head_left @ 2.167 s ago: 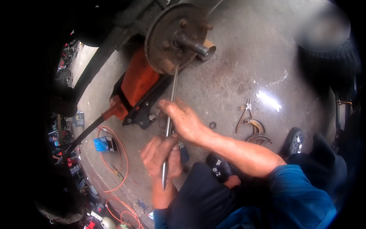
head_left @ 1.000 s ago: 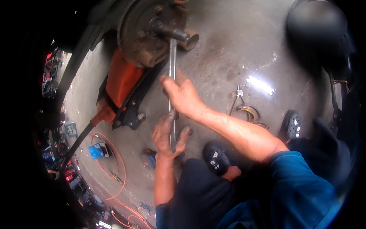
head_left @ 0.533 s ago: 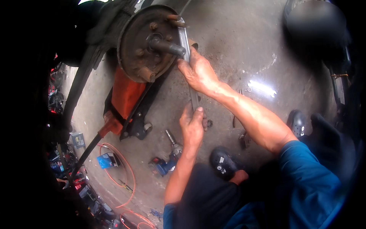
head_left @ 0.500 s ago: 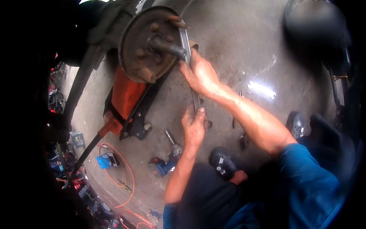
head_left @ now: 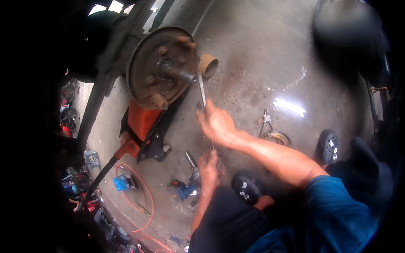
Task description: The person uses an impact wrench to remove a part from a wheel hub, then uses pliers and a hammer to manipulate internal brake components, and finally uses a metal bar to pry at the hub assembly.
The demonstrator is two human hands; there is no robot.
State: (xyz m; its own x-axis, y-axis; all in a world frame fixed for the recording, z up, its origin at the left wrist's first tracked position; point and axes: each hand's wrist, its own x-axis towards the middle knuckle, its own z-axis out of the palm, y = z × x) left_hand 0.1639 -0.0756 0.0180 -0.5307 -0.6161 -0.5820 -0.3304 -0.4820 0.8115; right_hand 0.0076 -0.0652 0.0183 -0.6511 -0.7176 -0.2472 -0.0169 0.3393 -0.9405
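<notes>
Both my hands are closed round a long, flat metal bar (head_left: pixel 202 89). My right hand (head_left: pixel 218 124) grips it partway down. Lower, by the knee, my left hand (head_left: pixel 209 169) is closed at the bar's near end; this hand is slightly blurred. The bar's far end points up beside a rusty brake backing plate (head_left: pixel 143 80) with a greased spindle (head_left: pixel 179 72) sticking out of its middle. Just beyond that end is a tan, open-ended cylinder (head_left: pixel 209 65). Whether bar and cylinder touch, I cannot tell.
An orange floor jack (head_left: pixel 141 122) stands under the plate. A blue impact wrench (head_left: pixel 183 189) lies left of my left hand. To the right are a shiny wrench (head_left: pixel 290 107), a plier-like tool (head_left: pixel 265 118) and curved brake shoes (head_left: pixel 278 137). An orange hose (head_left: pixel 149 198) curls at lower left.
Both hands and the bar have moved down and nearer to me. The bar's far end has come away from the plate's studs. The view has shifted slightly too.
</notes>
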